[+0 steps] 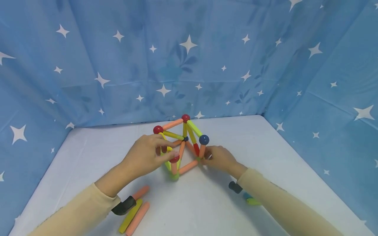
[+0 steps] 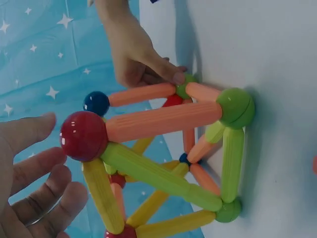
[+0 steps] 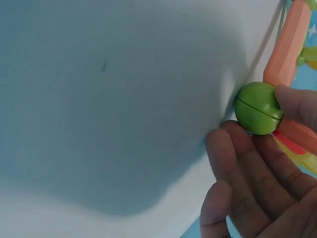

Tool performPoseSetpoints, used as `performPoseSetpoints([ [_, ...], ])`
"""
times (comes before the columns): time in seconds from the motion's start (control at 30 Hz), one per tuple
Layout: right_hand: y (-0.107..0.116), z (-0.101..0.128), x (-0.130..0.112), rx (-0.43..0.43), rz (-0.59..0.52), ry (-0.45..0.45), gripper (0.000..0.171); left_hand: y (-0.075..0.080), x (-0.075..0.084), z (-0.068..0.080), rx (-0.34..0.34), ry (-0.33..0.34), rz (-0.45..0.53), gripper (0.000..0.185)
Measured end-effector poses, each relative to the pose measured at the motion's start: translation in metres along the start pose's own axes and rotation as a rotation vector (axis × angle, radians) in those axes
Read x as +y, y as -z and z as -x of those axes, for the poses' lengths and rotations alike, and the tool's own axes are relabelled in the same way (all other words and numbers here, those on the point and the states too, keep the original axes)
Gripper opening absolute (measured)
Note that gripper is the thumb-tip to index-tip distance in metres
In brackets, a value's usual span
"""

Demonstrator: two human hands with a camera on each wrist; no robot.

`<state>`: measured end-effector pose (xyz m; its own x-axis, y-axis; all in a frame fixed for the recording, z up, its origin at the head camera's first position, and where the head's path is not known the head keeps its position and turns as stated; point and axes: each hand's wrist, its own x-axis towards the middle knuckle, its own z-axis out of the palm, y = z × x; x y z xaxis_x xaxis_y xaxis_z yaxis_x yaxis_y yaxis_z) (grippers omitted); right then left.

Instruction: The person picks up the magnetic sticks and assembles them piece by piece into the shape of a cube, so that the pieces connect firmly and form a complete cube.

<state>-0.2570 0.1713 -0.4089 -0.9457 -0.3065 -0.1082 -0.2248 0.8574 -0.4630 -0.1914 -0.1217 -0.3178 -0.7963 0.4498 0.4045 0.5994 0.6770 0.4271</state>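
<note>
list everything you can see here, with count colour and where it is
stick-and-ball frame: one, orange, yellow and green sticks joined by red, blue and green balls, middle of the table
green corner ball: one, green, bottom right corner of the frame, on the table
loose sticks: three, two orange and one yellow, near left by the left wrist
small loose pieces: colour and count unclear, partly hidden under the right sleeve
table: one, white
star cloth: one, blue with white stars, behind and at both sides
left hand: at the frame's front red ball
right hand: touches the green corner ball
</note>
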Motion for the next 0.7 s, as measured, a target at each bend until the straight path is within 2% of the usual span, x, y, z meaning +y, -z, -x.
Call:
performPoseSetpoints([
  [0.13,-0.002,0.010,-0.006,0.006,0.054,0.003,0.025,-0.002,0.004,0.006,-0.044,0.018,-0.033,0.034],
  [0.33,-0.002,0.030,-0.018,0.008,0.116,0.009,0.026,-0.002,-0.007,0.015,-0.064,0.031,0.032,0.026],
  [0.43,-0.004,0.038,-0.021,0.005,0.122,-0.007,0.029,0.000,-0.010,0.016,-0.066,0.041,0.044,0.022],
  [0.53,-0.007,0.045,-0.022,0.012,0.124,-0.014,0.030,0.001,-0.012,0.015,-0.062,0.051,0.064,0.026],
  [0.7,-0.011,0.050,-0.021,0.040,0.156,0.025,0.034,0.002,-0.013,0.015,-0.068,0.084,0.130,0.020],
])
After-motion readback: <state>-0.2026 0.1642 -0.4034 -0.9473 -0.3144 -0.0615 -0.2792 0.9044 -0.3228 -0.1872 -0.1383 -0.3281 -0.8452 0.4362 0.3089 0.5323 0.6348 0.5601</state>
